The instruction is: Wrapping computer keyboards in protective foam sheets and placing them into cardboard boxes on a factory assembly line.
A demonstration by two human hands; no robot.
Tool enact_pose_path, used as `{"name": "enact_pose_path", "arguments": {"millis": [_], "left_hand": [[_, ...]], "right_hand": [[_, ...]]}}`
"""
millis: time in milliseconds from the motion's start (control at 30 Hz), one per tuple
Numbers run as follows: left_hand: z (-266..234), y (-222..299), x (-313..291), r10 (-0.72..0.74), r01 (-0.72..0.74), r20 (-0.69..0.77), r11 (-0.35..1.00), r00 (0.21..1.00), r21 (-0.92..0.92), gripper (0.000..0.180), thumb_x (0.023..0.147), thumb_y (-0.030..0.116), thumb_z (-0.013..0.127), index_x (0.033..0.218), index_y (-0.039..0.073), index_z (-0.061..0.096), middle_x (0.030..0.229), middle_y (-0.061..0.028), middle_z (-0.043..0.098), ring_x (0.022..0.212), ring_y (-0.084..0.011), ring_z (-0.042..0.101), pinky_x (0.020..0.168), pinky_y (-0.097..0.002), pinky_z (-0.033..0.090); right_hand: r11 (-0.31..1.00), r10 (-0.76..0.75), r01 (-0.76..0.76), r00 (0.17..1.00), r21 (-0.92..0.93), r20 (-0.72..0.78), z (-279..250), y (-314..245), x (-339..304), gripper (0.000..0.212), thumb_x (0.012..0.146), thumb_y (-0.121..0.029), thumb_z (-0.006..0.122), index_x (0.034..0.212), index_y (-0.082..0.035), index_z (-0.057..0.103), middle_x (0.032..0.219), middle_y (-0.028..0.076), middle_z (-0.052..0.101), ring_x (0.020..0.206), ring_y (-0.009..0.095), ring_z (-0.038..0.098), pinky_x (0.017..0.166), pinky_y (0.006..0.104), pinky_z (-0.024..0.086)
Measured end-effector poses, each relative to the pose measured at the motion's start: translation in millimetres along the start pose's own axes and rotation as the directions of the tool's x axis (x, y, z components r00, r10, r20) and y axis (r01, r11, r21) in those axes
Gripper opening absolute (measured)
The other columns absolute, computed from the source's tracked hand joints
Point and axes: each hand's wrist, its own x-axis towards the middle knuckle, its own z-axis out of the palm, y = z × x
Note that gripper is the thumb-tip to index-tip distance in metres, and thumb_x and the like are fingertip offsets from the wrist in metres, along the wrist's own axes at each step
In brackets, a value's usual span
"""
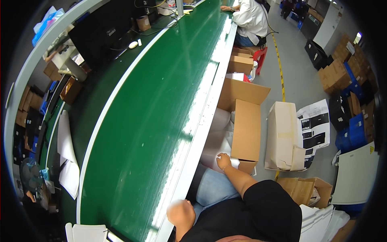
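My right hand (223, 160) reaches into an open cardboard box (246, 131) beside the bench, fingers curled on translucent whitish packing material (217, 143). Whether this is bags or foam sheets I cannot make out. Near the front edge of the green conveyor belt (141, 133), my left hand (180, 213) is at the white rail (171, 201). A blur covers most of it and hides its fingers; no object shows there.
A taped carton (281, 135) stands on the floor beside printed wrapping (313, 129). Another person (250, 20) sits farther along the belt, near more cartons (240, 62). A monitor (102, 34) and a mouse (133, 44) are beyond the belt. White panels (314, 222) lean behind me.
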Motion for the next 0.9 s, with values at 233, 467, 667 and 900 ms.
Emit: {"name": "enact_pose_path", "arguments": {"millis": [233, 467, 667, 900], "left_hand": [[3.9, 3.4, -2.1, 0.017, -0.017, -0.065, 1.000, 0.998, 0.000, 0.005, 0.072, 0.014, 0.060, 0.074, 0.009, 0.059, 0.061, -0.0031, 0.053, 0.051, -0.0201, 0.045, 0.052, -0.0296, 0.037], [1.9, 4.8, -5.0, 0.055, -0.056, -0.080, 0.998, 0.995, -0.005, 0.005, 0.072, 0.014, 0.060, 0.075, 0.009, 0.060, 0.061, -0.0028, 0.053, 0.052, -0.0195, 0.045, 0.052, -0.0293, 0.037], [5.4, 3.6, -5.1, 0.063, -0.061, -0.092, 0.998, 0.994, 0.032, 0.004, 0.072, 0.014, 0.060, 0.074, 0.010, 0.059, 0.060, -0.0022, 0.053, 0.053, -0.0193, 0.045, 0.053, -0.0292, 0.037], [5.7, 4.4, -6.2, 0.075, -0.068, -0.141, 0.996, 0.987, 0.051, 0.004, 0.071, 0.013, 0.060, 0.073, 0.010, 0.059, 0.059, -0.0014, 0.052, 0.053, -0.0192, 0.045, 0.053, -0.0289, 0.037]], "right_hand": [[0.874, -0.094, 0.272, 0.907, 0.403, -0.410, -52.1, -29.3, 3.6, 0.014, 0.080, -0.012, 0.049, 0.086, -0.006, 0.059, 0.084, 0.009, 0.060, 0.074, 0.026, 0.055, 0.069, 0.0317, 0.044], [-0.036, -0.181, 0.807, 0.575, 0.589, -0.798, -306.8, -186.4, -75.1, 0.013, 0.084, -0.005, 0.046, 0.092, -0.005, 0.057, 0.075, 0.001, 0.054, 0.065, 0.009, 0.045, 0.059, 0.0193, 0.035], [-0.479, 0.091, 0.535, -0.758, -0.696, -0.646, -441.4, -210.8, -221.7, 0.022, 0.087, -0.031, 0.042, 0.075, -0.015, 0.052, 0.065, -0.001, 0.054, 0.057, 0.013, 0.052, 0.044, 0.0355, 0.041], [-0.405, -0.020, 0.523, -0.825, -0.750, -0.565, -473.2, -206.8, -241.7, 0.021, 0.087, -0.024, 0.039, 0.072, -0.013, 0.049, 0.062, -0.001, 0.050, 0.055, 0.012, 0.047, 0.047, 0.0322, 0.039]]}}
